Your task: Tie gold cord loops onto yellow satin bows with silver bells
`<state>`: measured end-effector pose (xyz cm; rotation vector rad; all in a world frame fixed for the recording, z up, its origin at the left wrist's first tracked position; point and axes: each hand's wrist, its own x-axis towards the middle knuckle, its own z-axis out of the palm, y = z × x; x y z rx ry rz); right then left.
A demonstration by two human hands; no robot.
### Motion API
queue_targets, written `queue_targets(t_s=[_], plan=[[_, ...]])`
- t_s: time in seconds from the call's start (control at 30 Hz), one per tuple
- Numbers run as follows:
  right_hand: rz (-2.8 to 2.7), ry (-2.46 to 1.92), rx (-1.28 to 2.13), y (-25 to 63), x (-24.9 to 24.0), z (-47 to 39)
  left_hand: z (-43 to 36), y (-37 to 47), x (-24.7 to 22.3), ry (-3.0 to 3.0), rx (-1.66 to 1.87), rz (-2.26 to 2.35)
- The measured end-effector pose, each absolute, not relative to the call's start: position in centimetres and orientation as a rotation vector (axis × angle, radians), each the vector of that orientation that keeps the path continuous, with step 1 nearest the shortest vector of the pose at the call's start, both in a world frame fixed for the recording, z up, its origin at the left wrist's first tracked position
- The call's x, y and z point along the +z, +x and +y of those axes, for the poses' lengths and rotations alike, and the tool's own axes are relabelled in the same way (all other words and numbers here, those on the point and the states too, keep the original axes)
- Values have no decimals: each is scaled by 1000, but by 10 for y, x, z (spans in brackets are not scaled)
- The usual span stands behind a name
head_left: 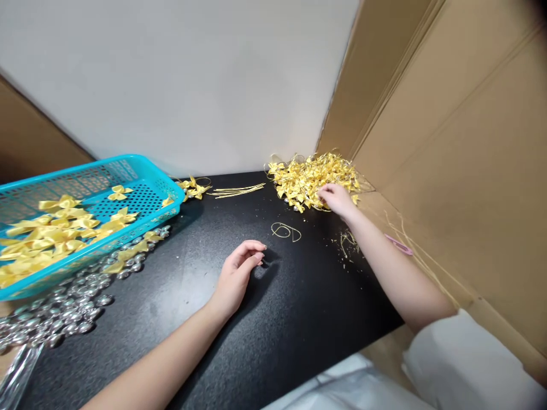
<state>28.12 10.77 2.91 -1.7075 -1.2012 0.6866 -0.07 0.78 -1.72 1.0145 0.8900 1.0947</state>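
Note:
My left hand (239,270) hovers over the black table with its fingers loosely curled and the thumb a little apart; I see nothing in it. Just beyond its fingertips lies a looped piece of thin gold cord (286,232). My right hand (337,199) reaches to the front of a heap of yellow ribbon bows (307,176) with gold cords and silvery beads. Its fingers are bent together against the heap, and whatever they pinch blends into the bows behind. Several straight gold cords (239,190) lie left of the heap, beside a small cluster of bows (194,188).
A turquoise basket (171,212) holding loose yellow bows stands at the left. Silvery beads (81,302) spread along its near side. Cord scraps (348,245) lie under my right forearm. A pink tool (399,244) sits by the cardboard wall (461,148) at the right.

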Motion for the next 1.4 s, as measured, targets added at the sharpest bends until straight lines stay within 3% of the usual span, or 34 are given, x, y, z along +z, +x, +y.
queue_targets(t_s=[0.2, 0.37, 0.63, 1.07, 1.4], plan=[[-1335, -1768, 376, 282, 35, 92, 8, -1, -17, 1068, 1084, 909], [-1734, -1555, 78, 250, 45, 57, 7, 0, -15, 1078, 1085, 932], [-2076, -1878, 357, 221, 24, 33, 8, -1, -19, 1069, 1097, 895], [-2385, -1634, 549, 236, 28, 24, 2, 1, -9, 1423, 1090, 936], [-2527, -1545, 343, 199, 37, 65, 1, 2, -7, 1509, 1083, 944]])
